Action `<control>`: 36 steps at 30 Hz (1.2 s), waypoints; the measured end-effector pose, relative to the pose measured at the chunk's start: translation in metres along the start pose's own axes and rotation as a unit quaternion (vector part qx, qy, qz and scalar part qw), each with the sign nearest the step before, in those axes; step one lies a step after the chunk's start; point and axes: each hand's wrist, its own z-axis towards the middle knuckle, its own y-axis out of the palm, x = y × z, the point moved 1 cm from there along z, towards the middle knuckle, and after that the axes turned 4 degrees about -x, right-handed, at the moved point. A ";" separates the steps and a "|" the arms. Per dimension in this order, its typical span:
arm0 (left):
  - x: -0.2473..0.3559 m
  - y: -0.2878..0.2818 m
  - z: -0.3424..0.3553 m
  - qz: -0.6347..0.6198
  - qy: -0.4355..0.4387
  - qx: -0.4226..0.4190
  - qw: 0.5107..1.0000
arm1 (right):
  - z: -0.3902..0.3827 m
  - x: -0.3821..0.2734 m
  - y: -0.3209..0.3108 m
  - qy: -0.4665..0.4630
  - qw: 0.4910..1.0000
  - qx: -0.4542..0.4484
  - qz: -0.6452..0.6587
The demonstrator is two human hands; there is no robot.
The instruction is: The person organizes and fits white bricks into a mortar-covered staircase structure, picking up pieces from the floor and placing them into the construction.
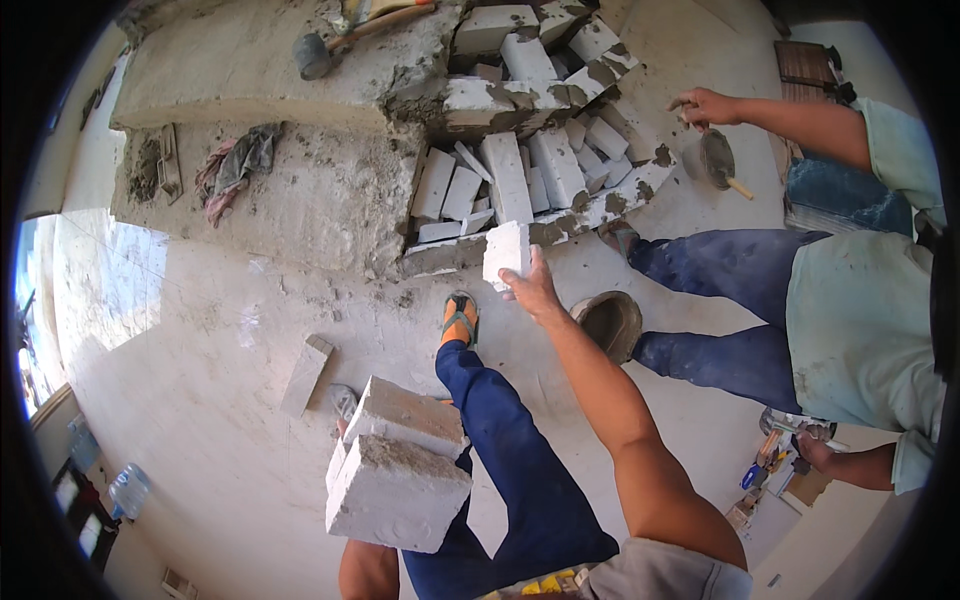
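Note:
My right hand is closed round a small white block piece, held up in front of the step's block-filled edge. On my left, a stack of pale building blocks rests on my left arm and hand. Only a bit of my left hand shows at the stack's far side; the blocks hide the rest of it. Beyond my right hand, loose white blocks and broken pieces lie tightly packed inside a low wall of mortared blocks.
A co-worker stands at the right, one hand near a mortar pan with a handle. A bucket stands between us. One block lies on the floor. A mallet and rags lie on the concrete steps.

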 end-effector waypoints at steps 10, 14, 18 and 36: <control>0.031 0.158 0.102 0.005 -0.058 -0.070 0.996 | 0.131 -0.237 -0.107 -0.138 0.954 0.254 -0.082; 0.033 0.201 0.133 0.008 -0.078 -0.076 0.994 | 0.232 -0.260 -0.172 -0.185 0.884 0.351 -0.247; 0.043 0.218 0.141 0.010 -0.080 -0.057 0.995 | 0.282 -0.306 -0.170 -0.178 0.860 0.354 -0.321; 0.047 0.263 0.158 -0.010 -0.096 -0.040 0.995 | 0.195 -0.256 -0.088 -0.217 0.955 0.110 -0.169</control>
